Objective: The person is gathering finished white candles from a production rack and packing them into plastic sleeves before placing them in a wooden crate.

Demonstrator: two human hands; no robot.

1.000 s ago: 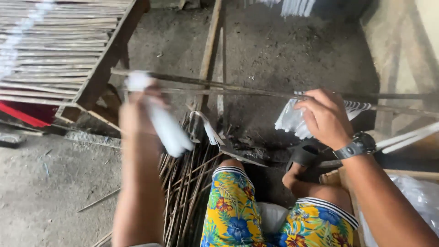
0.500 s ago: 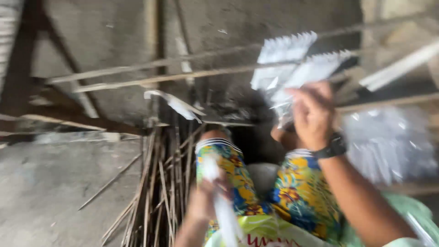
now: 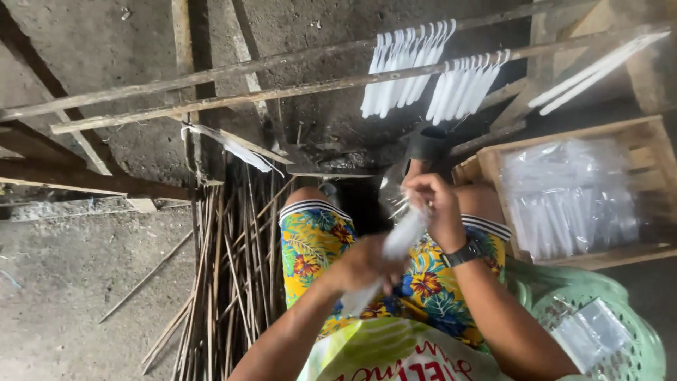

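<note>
Both hands have come together over the lap since half a second ago, when the right hand was raised toward the poles. Now the wooden crate (image 3: 638,137) of clear packets sits at three o'clock. The white tube (image 3: 395,243) runs from seven to one o'clock; the left hand (image 3: 367,264) grips its lower half, and the right hand (image 3: 434,204), nearer the top, pinches its upper end.

The place is a rough small-scale candle workshop. Above the bare concrete floor (image 3: 77,282), white candles (image 3: 405,67) hang from wooden rails (image 3: 211,102). A wooden crate (image 3: 635,134) of clear bags stands right of the rails; thin sticks (image 3: 236,268) lie below them.
</note>
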